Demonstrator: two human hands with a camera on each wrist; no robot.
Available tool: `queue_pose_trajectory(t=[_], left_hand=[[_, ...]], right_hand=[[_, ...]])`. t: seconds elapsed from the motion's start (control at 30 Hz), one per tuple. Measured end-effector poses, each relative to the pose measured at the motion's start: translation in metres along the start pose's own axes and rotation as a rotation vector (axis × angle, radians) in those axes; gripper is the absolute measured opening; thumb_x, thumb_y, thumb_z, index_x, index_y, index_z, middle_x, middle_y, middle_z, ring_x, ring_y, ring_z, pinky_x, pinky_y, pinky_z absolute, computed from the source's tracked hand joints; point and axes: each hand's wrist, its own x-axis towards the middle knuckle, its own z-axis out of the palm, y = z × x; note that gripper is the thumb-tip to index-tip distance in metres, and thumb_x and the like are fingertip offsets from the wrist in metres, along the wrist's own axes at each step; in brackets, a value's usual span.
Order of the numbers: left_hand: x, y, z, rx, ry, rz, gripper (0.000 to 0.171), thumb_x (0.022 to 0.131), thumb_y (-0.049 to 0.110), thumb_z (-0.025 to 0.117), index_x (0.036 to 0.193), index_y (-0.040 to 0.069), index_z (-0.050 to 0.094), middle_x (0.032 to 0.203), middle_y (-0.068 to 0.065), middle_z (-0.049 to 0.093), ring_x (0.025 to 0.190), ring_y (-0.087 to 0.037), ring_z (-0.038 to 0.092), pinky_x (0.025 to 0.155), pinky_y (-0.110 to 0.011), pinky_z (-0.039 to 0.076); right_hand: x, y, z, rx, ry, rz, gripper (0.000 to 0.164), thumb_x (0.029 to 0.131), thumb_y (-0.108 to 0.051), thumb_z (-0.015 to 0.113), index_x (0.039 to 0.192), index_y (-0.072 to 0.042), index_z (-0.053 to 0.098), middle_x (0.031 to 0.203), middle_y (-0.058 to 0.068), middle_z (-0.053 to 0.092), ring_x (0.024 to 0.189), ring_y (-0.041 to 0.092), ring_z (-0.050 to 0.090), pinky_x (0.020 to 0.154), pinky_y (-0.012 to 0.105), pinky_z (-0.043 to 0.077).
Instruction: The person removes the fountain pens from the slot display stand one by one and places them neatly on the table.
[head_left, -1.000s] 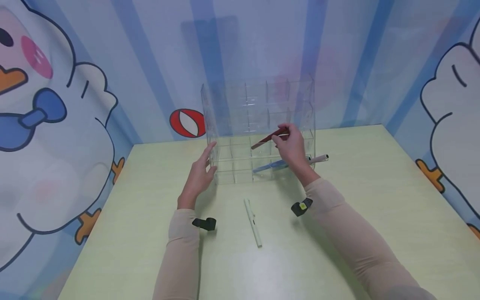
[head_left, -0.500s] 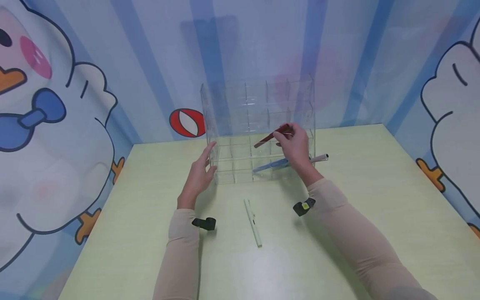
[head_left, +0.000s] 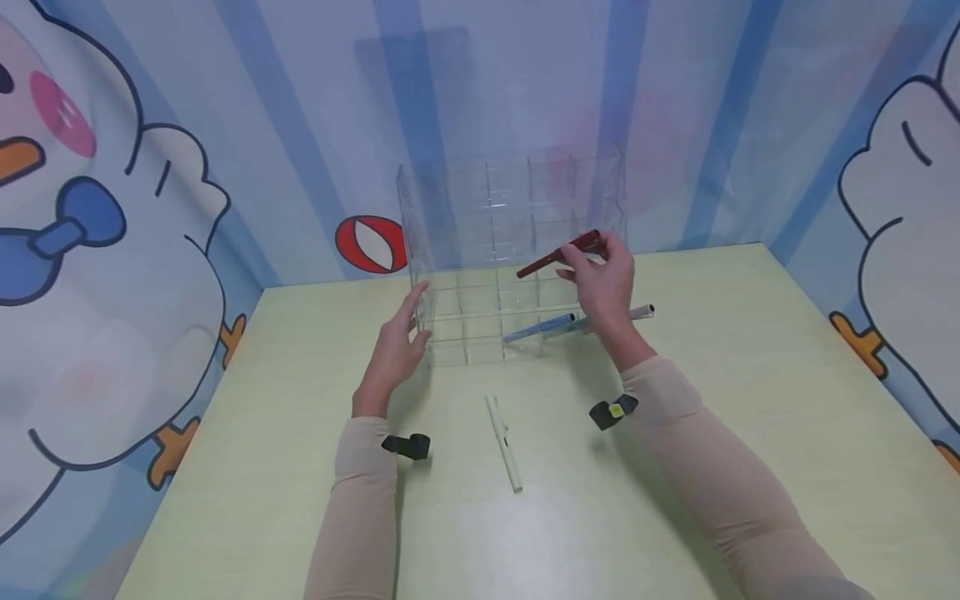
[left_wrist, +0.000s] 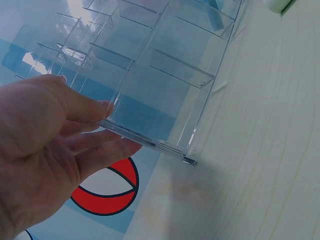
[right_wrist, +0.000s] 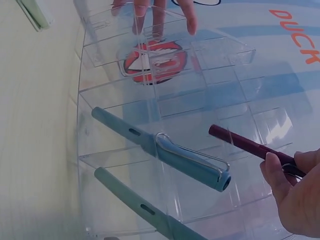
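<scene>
My right hand (head_left: 606, 287) pinches a dark red pen (head_left: 551, 259) between thumb and fingers. The pen slants over the clear divided organizer (head_left: 468, 316), its thin end toward the left. In the right wrist view its clip is partly covered by the fingers. With thumb and fingers on either side, my left hand (left_wrist: 55, 130) grips the edge of the organizer's left side panel. A blue pen (right_wrist: 162, 150) and a grey-green pen (right_wrist: 145, 206) lie slanted in separate lower compartments. A pinkish-grey pen end (head_left: 642, 312) sticks out at the right, partly behind my right hand.
A pale green pen (head_left: 504, 442) lies on the light wooden table (head_left: 262, 467) in front of the organizer, between my forearms. Behind stands a blue striped backdrop (head_left: 517, 75) with cartoon ducks and a red and white ball (head_left: 372, 244).
My right hand has moved up and to the right with the dark red pen, uncovering more of the blue pen. The left hand keeps its grip on the organizer.
</scene>
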Motion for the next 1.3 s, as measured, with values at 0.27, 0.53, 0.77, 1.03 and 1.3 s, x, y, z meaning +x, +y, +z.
queue_pose_trajectory(t=[0.27,0.53,0.77,1.03,1.3], left_hand=[[0.000,0.000,0.000,-0.001,0.004,0.012,0.077,0.098,-0.002,0.058,0.160,0.026,0.023,0.163,-0.011,0.026,0.136,-0.042,0.044,0.107,-0.051,0.043],[0.000,0.000,0.000,0.000,-0.002,-0.002,0.079,0.098,-0.002,0.058,0.160,0.030,0.021,0.163,-0.011,0.025,0.136,-0.042,0.043,0.107,-0.052,0.044],[-0.001,0.002,-0.002,-0.003,-0.004,-0.014,0.079,0.099,0.001,0.058,0.160,0.034,0.020,0.164,-0.010,0.024,0.138,-0.042,0.042,0.108,-0.052,0.042],[0.000,0.001,-0.001,-0.010,0.000,-0.006,0.078,0.099,-0.001,0.057,0.160,0.030,0.021,0.164,-0.008,0.023,0.138,-0.041,0.042,0.109,-0.050,0.042],[0.000,0.000,0.000,-0.006,-0.001,0.002,0.077,0.099,-0.001,0.057,0.160,0.028,0.022,0.164,-0.009,0.024,0.138,-0.042,0.042,0.108,-0.050,0.042]], right_hand=[[-0.003,-0.007,-0.005,0.073,0.045,-0.061,0.023,0.091,0.000,0.070,0.111,0.001,0.058,0.099,0.015,0.064,0.079,0.019,0.073,0.068,0.030,0.061],[-0.009,-0.015,-0.012,0.156,0.101,-0.112,0.049,0.086,-0.005,0.078,0.128,-0.007,0.052,0.093,0.016,0.067,0.073,0.021,0.073,0.064,0.029,0.061],[-0.021,-0.029,-0.020,0.175,0.066,-0.116,0.048,0.090,-0.008,0.075,0.133,-0.011,0.055,0.095,0.014,0.063,0.076,0.023,0.073,0.067,0.034,0.062],[-0.035,-0.043,-0.031,0.153,0.000,-0.071,0.050,0.095,-0.009,0.068,0.141,-0.016,0.049,0.101,0.013,0.057,0.086,0.025,0.070,0.062,0.038,0.061],[-0.043,-0.058,-0.044,0.140,-0.092,-0.025,0.052,0.093,-0.004,0.069,0.141,-0.015,0.051,0.100,0.013,0.057,0.078,0.022,0.072,0.060,0.039,0.061]])
